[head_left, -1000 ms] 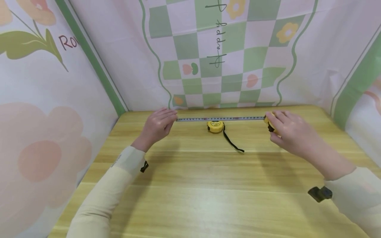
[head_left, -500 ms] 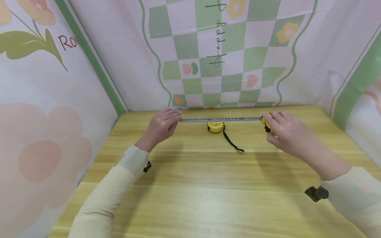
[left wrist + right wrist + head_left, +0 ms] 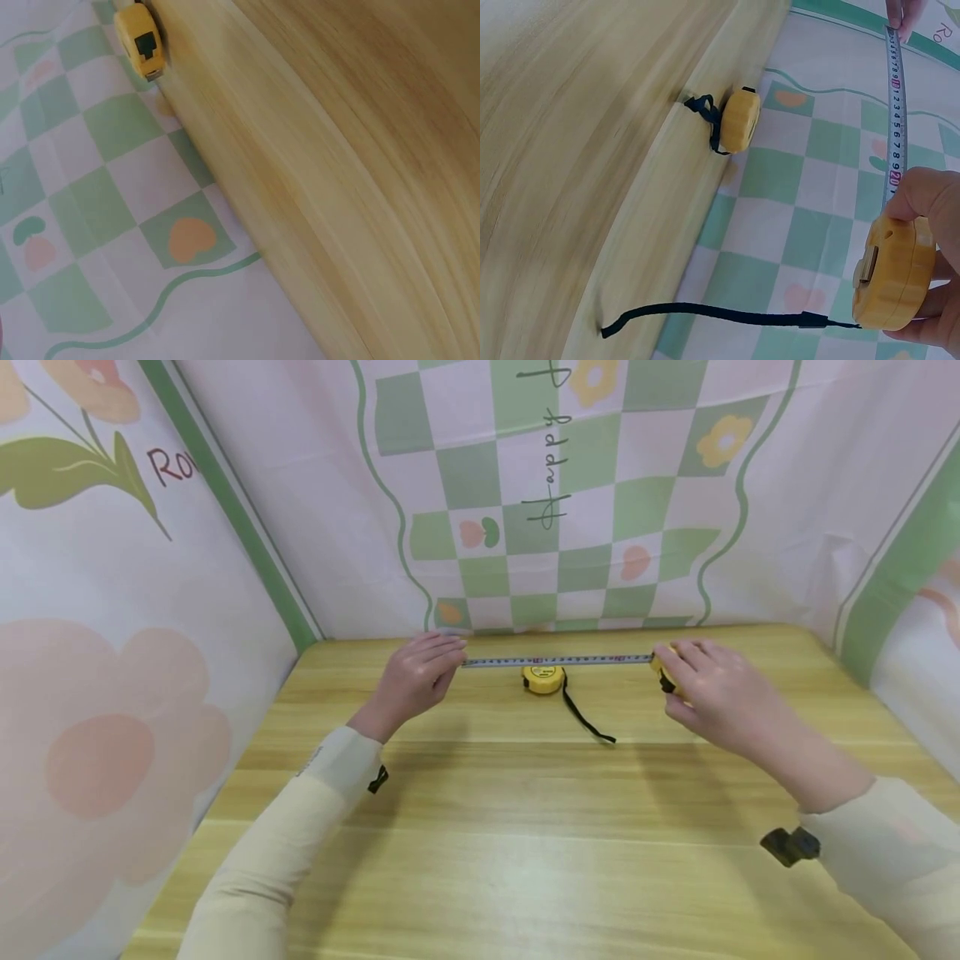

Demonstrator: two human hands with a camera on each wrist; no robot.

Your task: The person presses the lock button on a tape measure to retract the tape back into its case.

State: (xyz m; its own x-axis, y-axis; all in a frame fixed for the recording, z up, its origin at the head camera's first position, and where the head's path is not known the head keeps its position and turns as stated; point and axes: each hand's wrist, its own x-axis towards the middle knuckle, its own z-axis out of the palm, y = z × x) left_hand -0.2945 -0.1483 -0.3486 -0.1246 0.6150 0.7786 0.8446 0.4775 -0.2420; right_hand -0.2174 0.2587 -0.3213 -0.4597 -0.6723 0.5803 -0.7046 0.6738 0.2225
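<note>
In the head view, my left hand [image 3: 422, 675] pinches the free end of a steel tape blade [image 3: 558, 661]. The blade runs level across to a yellow tape measure [image 3: 663, 675], whose case is gripped by my right hand [image 3: 712, 689]. From the right wrist, the held tape measure [image 3: 895, 274] shows large, with its black strap [image 3: 705, 309] dangling and the numbered blade [image 3: 897, 112] reaching to my left fingers. A second yellow tape measure [image 3: 543, 680] rests on the table just below the blade. My left hand is outside the left wrist view.
The wooden table [image 3: 495, 827] ends at a printed cloth backdrop [image 3: 536, 560], with another cloth wall [image 3: 135, 710] on the left. A black strap [image 3: 585, 718] lies on the wood by the second tape measure.
My left hand has shifted right and my right hand slightly left, so the stretch of blade between them is shorter. The second tape measure has stayed put.
</note>
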